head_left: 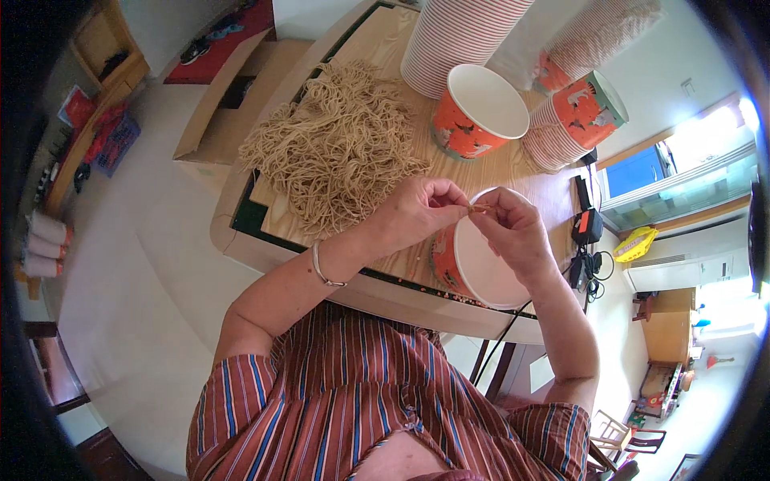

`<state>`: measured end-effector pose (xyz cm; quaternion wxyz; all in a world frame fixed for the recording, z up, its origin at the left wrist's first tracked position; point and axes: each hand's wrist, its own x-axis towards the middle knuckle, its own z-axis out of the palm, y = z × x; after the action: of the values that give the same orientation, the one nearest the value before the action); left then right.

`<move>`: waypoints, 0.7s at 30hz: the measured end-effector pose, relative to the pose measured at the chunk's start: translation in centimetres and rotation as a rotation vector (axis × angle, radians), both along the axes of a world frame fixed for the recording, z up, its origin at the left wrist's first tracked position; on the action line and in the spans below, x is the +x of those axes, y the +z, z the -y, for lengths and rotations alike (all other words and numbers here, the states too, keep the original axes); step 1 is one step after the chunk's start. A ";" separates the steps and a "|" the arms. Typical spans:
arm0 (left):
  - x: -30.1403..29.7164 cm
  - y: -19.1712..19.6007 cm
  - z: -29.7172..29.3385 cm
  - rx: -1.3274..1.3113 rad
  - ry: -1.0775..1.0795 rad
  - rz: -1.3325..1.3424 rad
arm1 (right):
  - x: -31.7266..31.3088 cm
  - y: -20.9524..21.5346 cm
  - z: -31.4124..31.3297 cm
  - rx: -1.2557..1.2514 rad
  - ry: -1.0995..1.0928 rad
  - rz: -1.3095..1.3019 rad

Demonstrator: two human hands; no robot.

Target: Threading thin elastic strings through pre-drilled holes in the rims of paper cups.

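Note:
Both hands meet above a white-lined orange paper tub (491, 268) at the table's near edge. My left hand (419, 213), with a bracelet at the wrist, pinches a small tan strand (478, 208), probably cord. My right hand (513, 232) pinches the same strand from the other side, fingertips almost touching the left ones. Fingers hide most of the strand. To the left lies a big tangled heap of beige cord (341, 144). Behind my hands stands another open orange tub (480, 112), upright, its visible inside white.
A tall stack of striped paper tubs (461, 40) rises at the table's back. Right of it stand stacked orange tubs (571, 120) and a plastic-wrapped stack (597, 40). A black adapter (587, 227) with cables hangs by the right edge. A cardboard box (233, 120) stands at the left.

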<state>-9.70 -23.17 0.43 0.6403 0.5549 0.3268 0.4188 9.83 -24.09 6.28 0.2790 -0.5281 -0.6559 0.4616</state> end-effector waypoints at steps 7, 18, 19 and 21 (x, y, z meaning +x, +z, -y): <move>0.5 -0.5 -0.2 0.168 0.086 -0.022 | 0.1 -0.1 0.0 0.058 -0.038 0.038; 0.5 -0.6 -0.2 0.131 0.064 0.039 | 0.0 1.1 0.0 -0.155 -0.079 -0.091; 0.4 -0.6 -0.3 0.094 0.039 0.054 | 0.2 1.0 0.0 -0.126 -0.022 -0.127; 0.5 -0.8 -0.3 0.056 0.014 0.069 | 0.3 0.9 0.0 -0.110 0.005 -0.117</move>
<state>-9.21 -22.83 -0.40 0.6325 0.5554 0.2965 0.4513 10.12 -24.05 7.18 0.2860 -0.5131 -0.6135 0.5278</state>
